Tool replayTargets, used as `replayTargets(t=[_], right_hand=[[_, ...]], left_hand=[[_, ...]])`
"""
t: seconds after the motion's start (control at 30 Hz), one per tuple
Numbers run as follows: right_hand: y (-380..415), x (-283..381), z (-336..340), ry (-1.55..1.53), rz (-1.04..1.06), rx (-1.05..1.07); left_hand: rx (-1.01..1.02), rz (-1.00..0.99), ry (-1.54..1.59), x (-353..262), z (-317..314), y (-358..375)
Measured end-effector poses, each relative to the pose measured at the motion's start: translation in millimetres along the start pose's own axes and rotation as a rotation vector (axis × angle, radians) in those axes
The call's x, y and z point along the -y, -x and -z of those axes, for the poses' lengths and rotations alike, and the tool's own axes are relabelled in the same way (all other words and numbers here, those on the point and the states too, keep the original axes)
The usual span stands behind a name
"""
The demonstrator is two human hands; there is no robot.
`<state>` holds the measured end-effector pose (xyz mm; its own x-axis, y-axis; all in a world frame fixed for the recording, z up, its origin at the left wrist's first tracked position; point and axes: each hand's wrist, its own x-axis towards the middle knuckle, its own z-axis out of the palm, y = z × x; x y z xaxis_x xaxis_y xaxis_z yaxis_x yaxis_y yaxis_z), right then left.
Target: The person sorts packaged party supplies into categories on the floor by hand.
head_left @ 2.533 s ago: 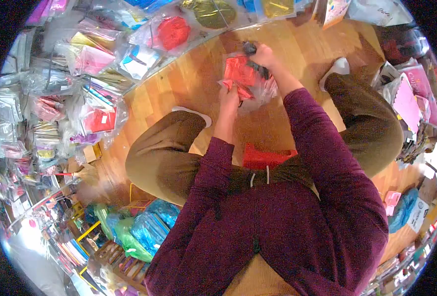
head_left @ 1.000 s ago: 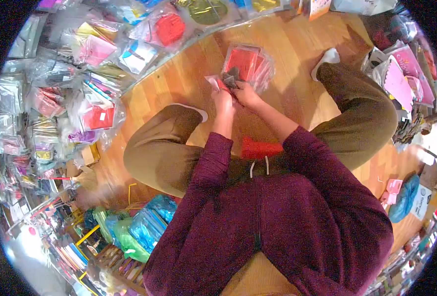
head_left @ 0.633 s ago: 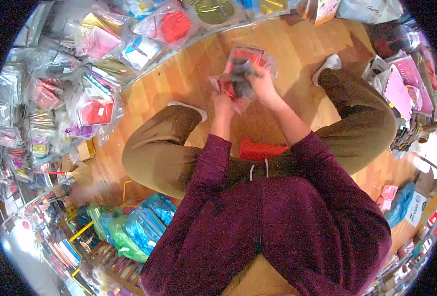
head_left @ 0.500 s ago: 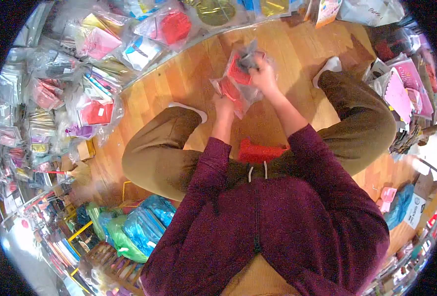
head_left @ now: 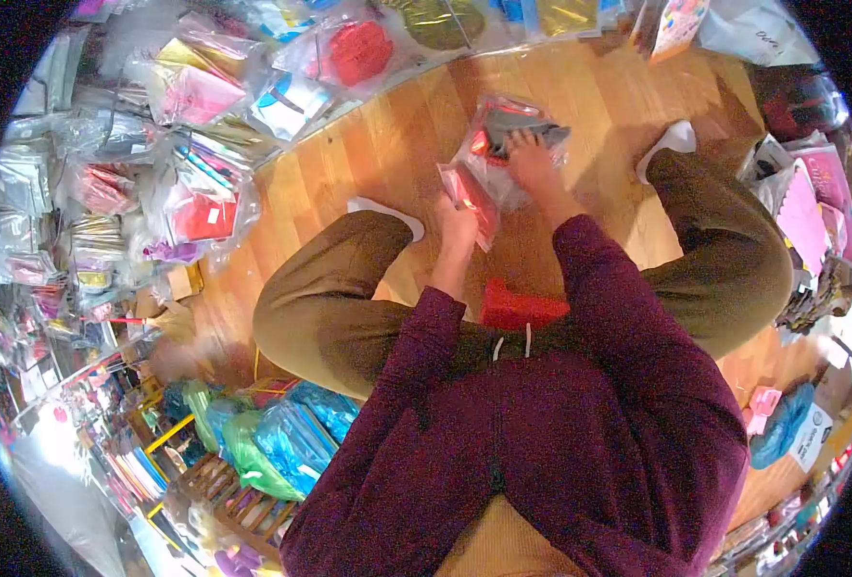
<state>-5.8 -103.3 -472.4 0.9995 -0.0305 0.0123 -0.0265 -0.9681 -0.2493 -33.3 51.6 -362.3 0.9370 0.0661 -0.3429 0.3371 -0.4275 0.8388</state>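
My left hand (head_left: 457,223) is closed on the lower edge of a flat red packet (head_left: 474,200) in clear plastic, above the wooden floor. Ahead of it, my right hand (head_left: 534,163) lies with fingers spread on a dark grey, soft-looking piece (head_left: 522,127); I cannot make out exactly what it is. Beneath that piece is a clear plastic bag (head_left: 488,171) with red showing at its edges. Between my legs, close to my lap, lies a red object (head_left: 522,305), partly hidden by my trousers and sleeve.
Many plastic-wrapped packets (head_left: 204,216) line the left and far edges. Pink packs (head_left: 806,216) stand at the right. Blue and green bags (head_left: 286,438) lie behind my left knee, beside a brown slatted rack (head_left: 228,495). A small pink item (head_left: 762,404) sits behind my right knee.
My right hand has gone from gripping the dark piece to lying spread on it, and the piece looks flatter. My left hand and its red packet have shifted slightly right and nearer to me.
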Motion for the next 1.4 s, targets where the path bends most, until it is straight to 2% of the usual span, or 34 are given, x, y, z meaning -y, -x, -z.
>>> replayTargets(t=[0.1, 0.17, 0.2, 0.27, 0.33, 0.4, 0.47, 0.5, 0.53, 0.57, 0.6, 0.7, 0.77, 0.8, 0.83, 0.87, 0.9, 0.97, 1.0, 1.07, 1.13, 1.17, 1.2, 1.23, 1.27, 1.3, 1.4], right_hand=[[-25, -30, 5, 0.124, -0.078, -0.019], [-45, -52, 12, -0.250, -0.310, 0.210], [-49, -53, 27, -0.244, -0.315, 0.204], [-53, -38, 69, -0.555, -0.496, -0.048], [-45, -8, 92, -0.596, -0.286, -0.235], [-35, 19, 64, -0.550, 0.093, -0.286], [-18, 42, 38, -0.453, 0.389, 0.156], [-8, 43, 19, -0.458, 0.387, 0.146], [3, 37, -2, -0.322, 0.395, 0.074], [7, 34, -13, -0.188, 0.401, 0.004], [1, 35, -9, -0.194, 0.406, -0.003], [0, 25, 0, -0.025, 0.283, 0.104], [-13, 0, 3, -0.002, 0.164, -0.135], [-19, -10, 10, 0.041, 0.030, 0.064], [-25, -20, 17, 0.082, -0.106, 0.262], [-27, -33, 21, -0.029, -0.194, 0.169], [-27, -49, 24, -0.136, -0.282, 0.075], [-27, -78, 45, -0.016, -0.302, 0.088], [-29, -111, 24, -0.028, -0.345, 0.037], [-17, -159, 2, -0.031, -0.390, -0.005], [-2, -178, 15, -1.108, -0.926, -0.435], [2, -178, 24, -1.101, -0.928, -0.435], [6, -170, 41, -1.136, -1.034, -0.396], [10, -158, 62, -1.172, -1.139, -0.358], [19, -123, 98, -1.118, -0.997, -0.384], [19, -121, 91, -1.120, -0.996, -0.389], [15, -105, 67, -0.707, -0.766, 0.062]], left_hand=[[-0.091, -0.078, -0.222, 10, 0, 3], [-0.143, -0.143, -0.299, 8, -2, 0], [-0.078, -0.097, -0.289, 1, 2, 1], [-0.003, -0.050, -0.273, 6, 1, -5], [-0.100, -0.108, -0.158, 36, -9, -15], [-0.075, -0.100, -0.106, 23, -8, -9], [-0.056, -0.107, -0.061, 12, -5, -7], [-0.045, -0.020, -0.004, 10, -4, -5], [-0.037, 0.066, 0.053, 9, -3, -5], [-0.042, 0.057, 0.046, 17, -4, -11], [-0.030, 0.078, 0.079, 34, -6, -18], [0.016, 0.113, 0.096, 29, 0, -8], [0.006, 0.023, -0.021, 19, 0, -7], [0.004, 0.020, -0.017, 10, 1, -2], [-0.033, -0.031, -0.180, -2, 5, 3], [-0.069, -0.083, -0.342, -9, 7, 6], [-0.068, -0.087, -0.336, 5, 5, -2], [-0.124, -0.067, -0.213, 46, -4, -24], [-0.117, -0.068, -0.203, 32, -4, -21], [-0.054, 0.094, 0.022, -5, 1, -7], [-0.023, 0.081, -0.001, 23, -2, -25], [0.002, 0.061, -0.030, 33, -6, -30], [-0.079, 0.016, -0.176, 20, -5, -20], [-0.074, 0.015, -0.175, 23, -7, -20], [-0.063, -0.009, -0.074, 28, -8, -23], [-0.055, -0.035, 0.029, 29, -8, -25], [-0.093, -0.074, 0.147, 24, -10, -25]])
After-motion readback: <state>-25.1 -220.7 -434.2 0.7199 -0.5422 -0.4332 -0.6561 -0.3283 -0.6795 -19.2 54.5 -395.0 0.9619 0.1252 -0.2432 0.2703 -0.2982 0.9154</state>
